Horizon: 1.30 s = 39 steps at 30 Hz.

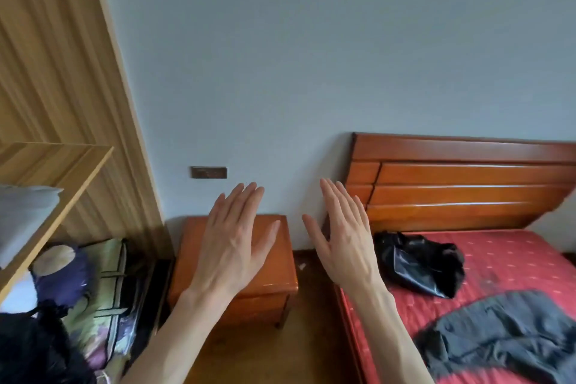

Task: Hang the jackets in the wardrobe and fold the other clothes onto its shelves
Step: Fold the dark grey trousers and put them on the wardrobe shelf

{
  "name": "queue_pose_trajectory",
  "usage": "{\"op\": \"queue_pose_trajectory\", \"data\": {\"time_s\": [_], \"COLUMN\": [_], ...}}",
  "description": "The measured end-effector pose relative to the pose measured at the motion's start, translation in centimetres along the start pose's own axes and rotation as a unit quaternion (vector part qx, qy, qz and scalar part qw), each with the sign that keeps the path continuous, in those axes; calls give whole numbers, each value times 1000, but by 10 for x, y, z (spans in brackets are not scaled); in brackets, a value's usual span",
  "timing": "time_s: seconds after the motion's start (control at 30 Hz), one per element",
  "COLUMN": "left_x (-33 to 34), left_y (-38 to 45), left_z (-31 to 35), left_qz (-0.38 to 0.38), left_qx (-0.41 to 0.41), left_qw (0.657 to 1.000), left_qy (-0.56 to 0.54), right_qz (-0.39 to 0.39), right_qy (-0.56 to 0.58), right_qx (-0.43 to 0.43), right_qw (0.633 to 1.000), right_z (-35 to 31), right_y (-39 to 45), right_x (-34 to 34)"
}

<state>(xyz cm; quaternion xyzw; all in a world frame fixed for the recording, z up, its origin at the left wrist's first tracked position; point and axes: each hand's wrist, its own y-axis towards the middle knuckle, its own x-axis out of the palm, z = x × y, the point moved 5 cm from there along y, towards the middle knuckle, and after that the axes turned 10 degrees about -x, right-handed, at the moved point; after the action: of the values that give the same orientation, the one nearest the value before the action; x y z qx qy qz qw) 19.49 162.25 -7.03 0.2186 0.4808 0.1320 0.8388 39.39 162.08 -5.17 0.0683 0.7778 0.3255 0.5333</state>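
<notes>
A dark grey garment [511, 333] lies rumpled and spread flat on the red mattress [514, 259], below and to the right of the right hand's fingers [339, 206]; its long axis runs from lower left to upper right across the bed. A shiny black jacket [417, 262] sits bunched in a heap just right of those fingers, near the wooden headboard [467, 184], with no clear direction to it. The left hand [233, 246] and the right hand [346, 240] are raised side by side, backs toward the camera, all fingers straight and spread, holding nothing and touching nothing. Beneath the left fingers [246, 206] stands a reddish wooden bedside cabinet [274, 274]. Far left of them is the wardrobe [62, 103], its shelf [71, 171] carrying a folded pale grey cloth [25, 215]. Under the shelf sit a dark blue bundle [65, 277] and a patterned green storage bag [109, 299]. Above the left fingers, a dark switch plate [208, 172] is set in the blue-grey wall [311, 56].
</notes>
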Motion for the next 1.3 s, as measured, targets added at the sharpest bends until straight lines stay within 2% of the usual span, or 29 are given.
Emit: {"op": "queue_pose_trajectory", "data": {"time_s": [0.37,0.77,1.03,1.3], "left_x": [49,103,160,257], "left_y": [-86,-179,-186,-136], "left_z": [182,337,395,443], "left_qz": [-106,-184,-222,-250], "left_qx": [136,268,311,337], "left_qw": [980,932,907,888], "left_qy": [-96,-163,-178,-187], "right_qz": [54,117,125,129], "right_qy": [-101,-191,-221,-226], "right_qx": [171,300,364,424], "right_qw": [979,928,896,867], "right_z": [79,121,167,260], "right_y": [-189,-364,-396,-389], "right_x": [-150,-257,-277,-257]}}
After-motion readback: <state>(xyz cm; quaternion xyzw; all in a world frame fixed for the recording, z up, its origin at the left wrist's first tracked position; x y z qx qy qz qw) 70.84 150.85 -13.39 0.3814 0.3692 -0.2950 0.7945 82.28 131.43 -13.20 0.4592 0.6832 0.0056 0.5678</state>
